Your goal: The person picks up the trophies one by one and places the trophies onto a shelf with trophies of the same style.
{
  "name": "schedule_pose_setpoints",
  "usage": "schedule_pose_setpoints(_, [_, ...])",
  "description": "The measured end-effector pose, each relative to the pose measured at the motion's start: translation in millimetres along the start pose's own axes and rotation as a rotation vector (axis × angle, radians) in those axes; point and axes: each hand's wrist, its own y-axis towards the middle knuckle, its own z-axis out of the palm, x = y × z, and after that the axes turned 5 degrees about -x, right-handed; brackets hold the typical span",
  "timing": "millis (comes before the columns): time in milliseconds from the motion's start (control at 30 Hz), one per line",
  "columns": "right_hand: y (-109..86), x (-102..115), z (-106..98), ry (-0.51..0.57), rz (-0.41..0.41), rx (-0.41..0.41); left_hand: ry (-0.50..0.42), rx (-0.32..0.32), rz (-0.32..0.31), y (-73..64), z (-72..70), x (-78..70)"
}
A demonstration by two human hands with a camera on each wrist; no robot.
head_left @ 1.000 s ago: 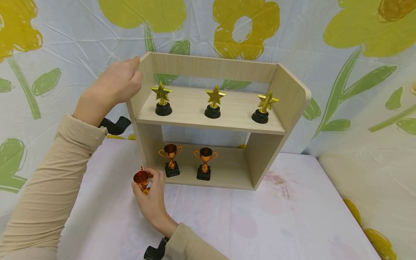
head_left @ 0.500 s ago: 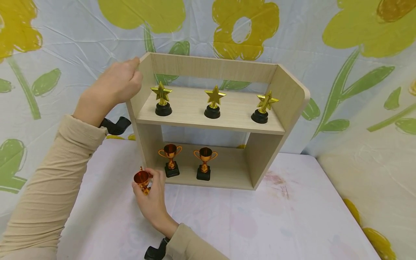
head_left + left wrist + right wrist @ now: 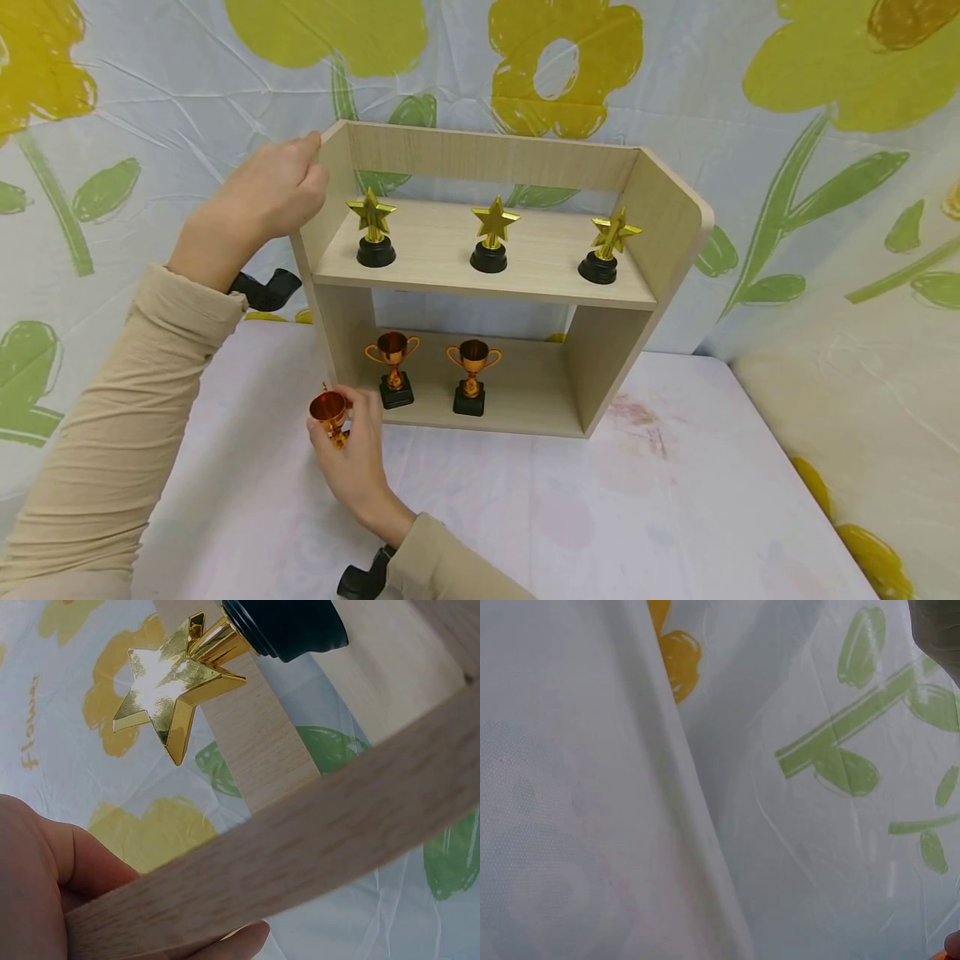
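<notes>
My left hand (image 3: pixel 258 187) grips the upper left side panel of a pale wooden two-tier shelf (image 3: pixel 483 292). The left wrist view shows the thumb and fingers of that hand (image 3: pixel 30 877) on either side of the panel edge (image 3: pixel 262 844). In front of the shelf's lower left corner, my right hand (image 3: pixel 358 458) holds a small bronze trophy cup (image 3: pixel 327 406) between thumb and fingers; its base is hidden. Two matching trophy cups (image 3: pixel 393 354) (image 3: pixel 472 362) stand on the lower tier. At the right wrist view's corner, only a fingertip (image 3: pixel 952 943) shows.
Three gold star trophies (image 3: pixel 372 229) (image 3: pixel 491 236) (image 3: pixel 606 247) with black bases stand along the upper tier. The shelf is on a white-covered table (image 3: pixel 637 517). Behind it hangs a flower-print cloth (image 3: pixel 675 92).
The right hand, with the trophy cup in it, has shifted very slightly right. The left hand keeps its grip on the panel, and the standing trophies are where they were.
</notes>
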Motion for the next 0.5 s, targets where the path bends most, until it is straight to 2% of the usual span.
schedule_pose_setpoints(233, [4.7, 1.1, -4.9, -0.017, -0.032, -0.028, 0.008, -0.005, 0.009, 0.0, -0.2, -0.4])
schedule_pose_setpoints(500, [4.2, 7.8, -9.9, -0.014, -0.008, 0.007, 0.018, -0.01, 0.021, 0.3, -0.7, -0.3])
